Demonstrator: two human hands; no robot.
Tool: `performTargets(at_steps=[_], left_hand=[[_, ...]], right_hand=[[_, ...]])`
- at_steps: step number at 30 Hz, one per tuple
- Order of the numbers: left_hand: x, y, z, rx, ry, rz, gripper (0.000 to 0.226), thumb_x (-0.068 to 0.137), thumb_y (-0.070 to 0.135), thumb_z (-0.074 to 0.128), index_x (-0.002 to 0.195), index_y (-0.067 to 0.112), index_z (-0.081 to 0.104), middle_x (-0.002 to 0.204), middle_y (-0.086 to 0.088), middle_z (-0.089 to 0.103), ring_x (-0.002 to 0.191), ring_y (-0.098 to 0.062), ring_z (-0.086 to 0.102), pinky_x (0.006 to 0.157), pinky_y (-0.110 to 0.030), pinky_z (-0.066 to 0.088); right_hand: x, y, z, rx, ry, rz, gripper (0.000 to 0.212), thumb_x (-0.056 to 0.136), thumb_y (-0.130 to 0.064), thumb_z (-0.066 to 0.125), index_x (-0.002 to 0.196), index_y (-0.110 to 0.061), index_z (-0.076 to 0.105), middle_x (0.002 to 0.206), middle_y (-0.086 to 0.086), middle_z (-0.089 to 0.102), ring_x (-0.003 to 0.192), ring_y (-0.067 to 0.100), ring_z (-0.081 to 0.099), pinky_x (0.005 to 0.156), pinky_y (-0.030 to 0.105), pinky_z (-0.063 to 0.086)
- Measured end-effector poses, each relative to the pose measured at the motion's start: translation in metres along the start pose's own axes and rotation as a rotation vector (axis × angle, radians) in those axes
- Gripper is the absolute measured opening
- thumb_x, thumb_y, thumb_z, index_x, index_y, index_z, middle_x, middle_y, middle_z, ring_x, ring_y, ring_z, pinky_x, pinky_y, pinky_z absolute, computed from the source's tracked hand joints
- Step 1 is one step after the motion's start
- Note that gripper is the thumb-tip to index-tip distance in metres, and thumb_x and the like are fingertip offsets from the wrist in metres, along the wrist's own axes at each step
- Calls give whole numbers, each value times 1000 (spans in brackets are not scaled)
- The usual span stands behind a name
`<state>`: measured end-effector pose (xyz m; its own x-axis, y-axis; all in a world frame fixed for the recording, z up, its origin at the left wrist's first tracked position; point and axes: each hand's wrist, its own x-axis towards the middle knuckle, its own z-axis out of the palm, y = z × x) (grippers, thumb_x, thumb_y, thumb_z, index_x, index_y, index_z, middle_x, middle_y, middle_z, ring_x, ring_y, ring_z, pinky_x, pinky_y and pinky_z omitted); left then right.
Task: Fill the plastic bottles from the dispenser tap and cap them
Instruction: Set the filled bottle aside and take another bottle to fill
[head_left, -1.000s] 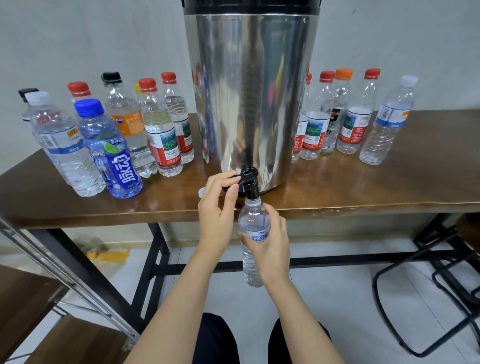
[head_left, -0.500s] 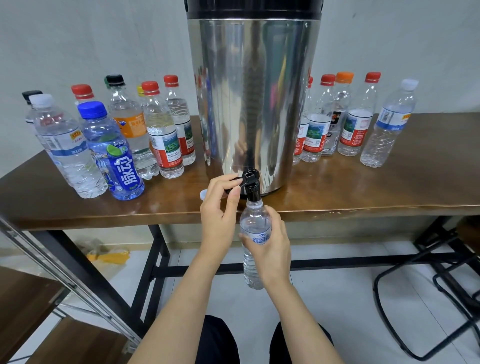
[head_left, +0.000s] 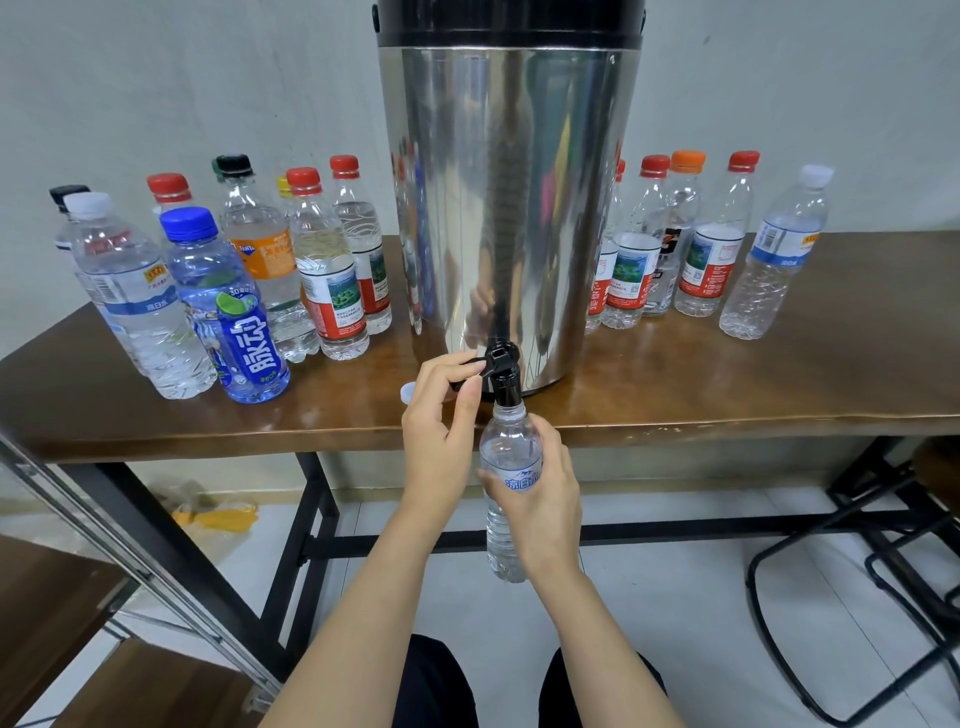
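Overhanging the front edge of the brown wooden desk (head_left: 727, 395), the black tap (head_left: 503, 376) of the tall polished steel dispenser (head_left: 509, 208) has open air beneath it, down to the tiled floor. On the right, a black tubular chair frame (head_left: 831, 571) stands near your arm. Capped bottles crowd both sides of the dispenser, with bare desk along the front edge before them.

The blue-capped blue bottle (head_left: 228, 312) at front left reads "脉动", and the orange label on the black-capped bottle (head_left: 260, 254) behind it reads "FANTA". A small white cap (head_left: 409, 392) lies on the desk just beside your left grip (head_left: 441, 431).

That left grip pinches the tap's black lever (head_left: 467, 371) between thumb and fingers. Your right grip (head_left: 543, 501) is wrapped around the middle of the clear plastic bottle (head_left: 509, 441), partly covering a label that shows "凉白". The bottle hangs upright below the desk edge, uncapped, its mouth right at the spout.
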<state>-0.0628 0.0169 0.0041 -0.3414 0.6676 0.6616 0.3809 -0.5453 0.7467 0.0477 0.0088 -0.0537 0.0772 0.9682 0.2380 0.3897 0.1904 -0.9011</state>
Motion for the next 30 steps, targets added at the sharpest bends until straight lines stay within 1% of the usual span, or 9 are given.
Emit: performTargets(at_steps=[2,6,8,11,13,15,21,27,30], left_hand=[[0,0,0,0,2,0,19,99,14,52,108,11,68,115,22,60,116,-12,58,100,-29,47],[0,-1,0,-9,-3,10,20,100,19,51,109,13,68,115,26,59,117,-16,58,99,-43,50],[0,-1,0,-12,1,16,20,99,20,51,109,14,67,115,26,59,116,-16,58,98,-45,51],[0,0,0,-10,6,5,18,99,14,52,108,13,68,115,24,60,116,-13,59,100,-36,49],[0,1,1,-6,6,3,18,98,12,52,108,11,68,115,19,60,115,-10,58,99,-28,48],[0,1,1,-7,5,0,18,98,12,52,107,10,68,115,16,60,115,-9,58,98,-23,46],[0,0,1,-2,7,1,18,98,10,52,107,8,68,115,15,60,115,-11,59,98,-24,46],[0,2,0,7,4,-3,19,98,11,52,108,7,68,115,14,60,114,-7,58,97,-17,43],[0,2,1,6,2,-11,19,98,12,52,108,8,68,116,13,60,115,-8,58,98,-18,43]], right_hand=[[0,0,0,0,-1,-2,76,74,-35,83,138,-38,41,131,-20,52,117,5,53,88,34,51],[0,0,0,-4,-1,-5,77,74,-34,83,138,-38,41,131,-19,53,116,5,53,88,32,51],[0,0,-1,-6,-3,-5,77,74,-34,83,139,-38,41,131,-19,53,116,5,53,88,32,51],[0,0,0,-2,-1,-6,77,74,-34,83,138,-38,41,131,-19,53,116,5,53,87,32,51],[0,0,0,0,-1,-7,76,74,-34,83,138,-38,41,130,-19,53,116,5,54,87,33,51],[0,1,0,-1,-1,-9,77,74,-34,84,138,-38,41,131,-18,53,116,5,54,88,34,52],[0,1,0,2,0,-17,77,74,-34,84,138,-38,41,130,-19,53,116,3,53,89,32,51],[0,1,0,10,-4,-19,75,74,-34,83,137,-39,41,129,-20,54,116,4,54,89,34,52],[0,1,0,7,-3,-18,75,74,-34,83,137,-40,41,128,-21,54,116,4,54,89,34,52]])
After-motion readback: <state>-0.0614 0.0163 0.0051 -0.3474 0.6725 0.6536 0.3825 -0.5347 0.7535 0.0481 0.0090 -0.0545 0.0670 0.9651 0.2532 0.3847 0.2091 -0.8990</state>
